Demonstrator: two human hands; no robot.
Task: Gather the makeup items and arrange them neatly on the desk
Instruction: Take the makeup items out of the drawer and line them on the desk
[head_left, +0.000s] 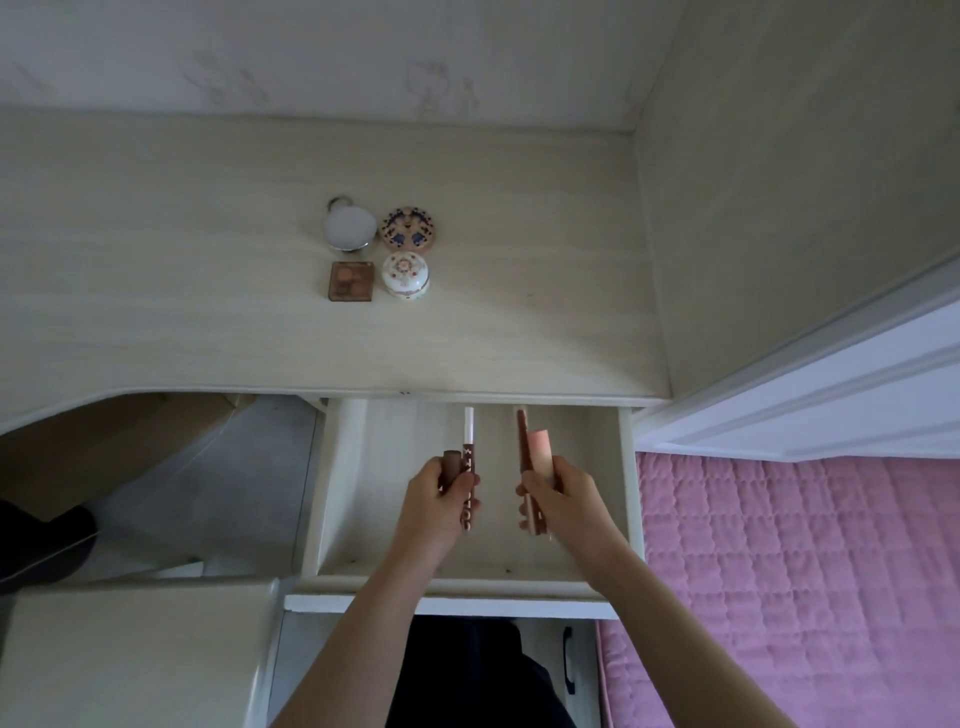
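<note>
My left hand (439, 499) grips a brown tube (451, 466) and a long stick (469, 462) over the open drawer (621, 467). My right hand (563, 496) grips a pink tube (540, 451) and a brown stick (522, 441) there too. Past the drawer, on the desk (208, 249), sit three round boxes (406, 274) and a square case (351, 280), close together.

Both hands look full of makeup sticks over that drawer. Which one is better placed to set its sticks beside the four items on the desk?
Probably left. The left hand sits almost straight below the four items; the right hand is further right.
</note>
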